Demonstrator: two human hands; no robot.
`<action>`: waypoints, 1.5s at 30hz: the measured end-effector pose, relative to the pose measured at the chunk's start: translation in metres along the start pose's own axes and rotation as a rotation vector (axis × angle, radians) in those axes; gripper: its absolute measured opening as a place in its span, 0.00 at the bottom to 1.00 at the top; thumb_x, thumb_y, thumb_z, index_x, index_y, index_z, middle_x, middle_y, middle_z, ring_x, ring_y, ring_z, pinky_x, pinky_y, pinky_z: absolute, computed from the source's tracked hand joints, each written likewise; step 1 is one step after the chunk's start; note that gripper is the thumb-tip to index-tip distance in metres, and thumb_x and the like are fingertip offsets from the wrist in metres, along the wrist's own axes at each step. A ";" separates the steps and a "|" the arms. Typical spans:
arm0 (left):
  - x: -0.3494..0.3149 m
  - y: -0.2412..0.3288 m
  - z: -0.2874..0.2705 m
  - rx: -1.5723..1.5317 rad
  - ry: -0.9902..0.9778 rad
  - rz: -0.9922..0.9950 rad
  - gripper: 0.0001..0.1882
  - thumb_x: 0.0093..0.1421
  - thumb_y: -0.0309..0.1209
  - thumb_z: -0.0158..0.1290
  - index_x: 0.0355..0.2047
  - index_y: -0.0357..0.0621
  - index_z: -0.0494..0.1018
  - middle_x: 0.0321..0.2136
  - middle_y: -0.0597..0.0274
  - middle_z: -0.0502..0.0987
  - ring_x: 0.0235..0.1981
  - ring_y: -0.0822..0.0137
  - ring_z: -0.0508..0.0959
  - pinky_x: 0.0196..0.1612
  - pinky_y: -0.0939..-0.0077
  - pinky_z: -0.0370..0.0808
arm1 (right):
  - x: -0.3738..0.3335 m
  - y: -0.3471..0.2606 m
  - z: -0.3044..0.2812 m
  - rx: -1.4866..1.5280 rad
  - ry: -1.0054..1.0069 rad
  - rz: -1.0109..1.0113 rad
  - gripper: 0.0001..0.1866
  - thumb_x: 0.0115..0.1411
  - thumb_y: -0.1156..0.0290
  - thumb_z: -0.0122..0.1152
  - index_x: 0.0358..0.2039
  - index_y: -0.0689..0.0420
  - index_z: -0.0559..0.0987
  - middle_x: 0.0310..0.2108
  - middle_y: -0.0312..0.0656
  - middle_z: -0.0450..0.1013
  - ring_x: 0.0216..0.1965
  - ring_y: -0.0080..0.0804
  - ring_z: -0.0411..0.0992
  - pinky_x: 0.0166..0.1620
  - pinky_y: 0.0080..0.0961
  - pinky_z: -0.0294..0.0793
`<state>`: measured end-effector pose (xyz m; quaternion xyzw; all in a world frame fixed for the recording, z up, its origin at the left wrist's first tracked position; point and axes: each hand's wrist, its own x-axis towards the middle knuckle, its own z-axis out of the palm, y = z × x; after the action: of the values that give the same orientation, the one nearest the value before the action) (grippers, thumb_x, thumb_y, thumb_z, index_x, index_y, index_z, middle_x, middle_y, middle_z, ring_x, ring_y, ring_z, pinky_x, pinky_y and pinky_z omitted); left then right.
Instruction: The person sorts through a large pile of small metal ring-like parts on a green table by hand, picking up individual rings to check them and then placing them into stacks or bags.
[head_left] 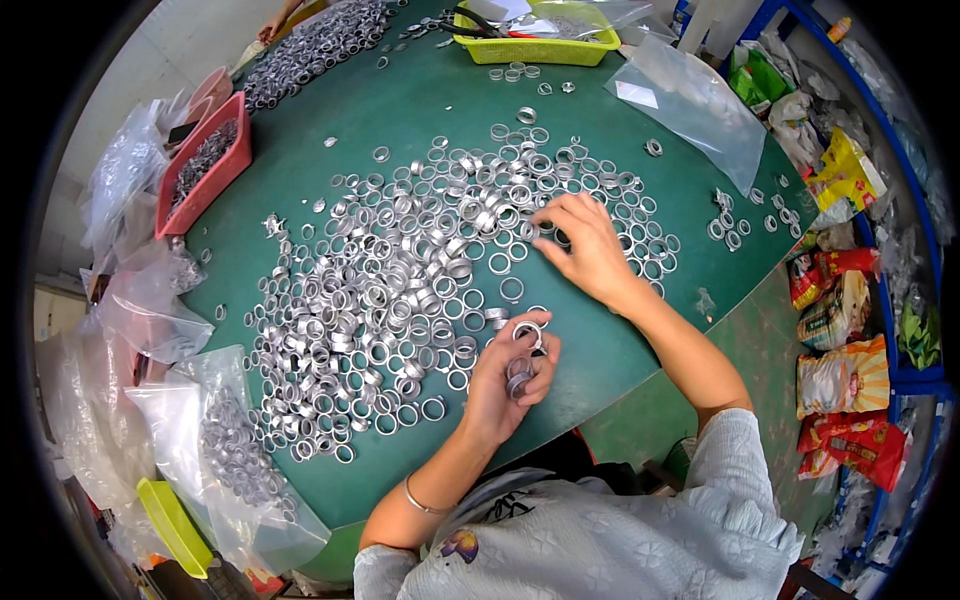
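Observation:
My left hand (508,370) is curled, palm up, around a few silver metal rings near the table's front edge. One metal ring (527,334) shows upright at its fingertips, and more rings (518,380) lie in the bent fingers. At the right side of the big pile of metal rings (400,270), my right hand (585,245) reaches in. Its thumb and forefinger close about a single metal ring (528,231) at the pile's edge. The pile spreads over the middle and left of the green table (590,340).
A red basket (235,150) of small metal parts stands at left, a yellow-green basket (535,48) with pliers at the back. Plastic bags (690,100) lie on the right and left. Another person's hand (268,32) is by a far pile. Blue shelving (915,376) stands at right.

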<state>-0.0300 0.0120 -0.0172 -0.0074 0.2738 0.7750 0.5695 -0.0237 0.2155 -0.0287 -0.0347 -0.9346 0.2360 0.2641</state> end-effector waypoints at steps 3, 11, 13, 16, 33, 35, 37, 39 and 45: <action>-0.003 -0.004 0.002 0.355 0.078 0.122 0.17 0.63 0.28 0.39 0.51 0.39 0.64 0.27 0.60 0.69 0.14 0.81 0.58 0.15 0.88 0.53 | -0.002 0.003 0.011 -0.094 -0.034 -0.004 0.12 0.46 0.71 0.64 0.33 0.55 0.75 0.31 0.38 0.68 0.37 0.36 0.64 0.41 0.32 0.59; -0.012 -0.007 0.001 0.880 0.293 0.484 0.14 0.56 0.18 0.47 0.42 0.40 0.74 0.23 0.69 0.71 0.20 0.83 0.65 0.23 0.89 0.61 | -0.012 -0.026 -0.024 0.761 -0.239 0.446 0.14 0.55 0.71 0.59 0.42 0.61 0.76 0.33 0.34 0.73 0.36 0.19 0.67 0.37 0.18 0.65; -0.014 -0.005 0.002 0.894 0.328 0.485 0.13 0.54 0.17 0.48 0.40 0.39 0.75 0.24 0.69 0.72 0.22 0.83 0.67 0.25 0.89 0.63 | -0.020 -0.047 -0.037 0.963 -0.268 0.554 0.15 0.56 0.70 0.58 0.43 0.62 0.76 0.36 0.35 0.73 0.38 0.18 0.67 0.39 0.18 0.66; -0.014 -0.004 0.005 0.820 0.320 0.514 0.14 0.53 0.16 0.48 0.39 0.38 0.75 0.24 0.68 0.73 0.23 0.82 0.68 0.26 0.89 0.64 | -0.030 -0.060 -0.046 1.108 -0.320 0.608 0.15 0.58 0.72 0.56 0.45 0.63 0.74 0.39 0.37 0.73 0.41 0.19 0.68 0.44 0.19 0.67; -0.011 0.007 -0.013 0.023 -0.042 -0.084 0.10 0.61 0.33 0.48 0.39 0.41 0.69 0.25 0.62 0.72 0.21 0.74 0.71 0.12 0.89 0.58 | -0.020 -0.039 -0.030 0.339 -0.102 0.106 0.05 0.50 0.76 0.60 0.29 0.61 0.78 0.32 0.41 0.74 0.35 0.36 0.69 0.41 0.29 0.66; -0.011 0.007 -0.011 0.073 -0.037 -0.092 0.08 0.61 0.30 0.48 0.39 0.41 0.70 0.27 0.61 0.73 0.22 0.75 0.71 0.12 0.89 0.58 | -0.003 -0.021 -0.020 -0.024 -0.006 0.114 0.05 0.49 0.75 0.61 0.27 0.60 0.78 0.30 0.40 0.71 0.36 0.38 0.65 0.42 0.32 0.62; -0.012 0.008 -0.007 0.107 -0.010 -0.067 0.08 0.60 0.27 0.48 0.39 0.41 0.71 0.28 0.61 0.73 0.22 0.75 0.70 0.13 0.89 0.58 | 0.004 -0.008 -0.007 -0.261 -0.081 0.053 0.07 0.49 0.74 0.62 0.29 0.61 0.78 0.31 0.41 0.69 0.36 0.40 0.63 0.40 0.32 0.63; -0.012 0.010 -0.001 0.123 0.034 -0.015 0.08 0.59 0.24 0.48 0.40 0.40 0.71 0.30 0.60 0.74 0.23 0.75 0.70 0.15 0.89 0.58 | 0.002 -0.007 -0.005 -0.218 -0.099 0.089 0.06 0.50 0.74 0.62 0.29 0.60 0.78 0.32 0.40 0.70 0.36 0.37 0.65 0.40 0.30 0.64; -0.013 0.001 -0.009 0.111 0.028 0.063 0.07 0.59 0.25 0.50 0.38 0.38 0.72 0.30 0.61 0.73 0.24 0.76 0.70 0.16 0.89 0.58 | -0.015 -0.018 -0.024 0.793 -0.164 0.521 0.05 0.54 0.73 0.61 0.31 0.60 0.78 0.41 0.41 0.73 0.37 0.22 0.69 0.38 0.19 0.67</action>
<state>-0.0294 -0.0032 -0.0200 0.0222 0.3244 0.7759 0.5406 0.0021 0.2071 -0.0099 -0.1457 -0.7503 0.6346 0.1145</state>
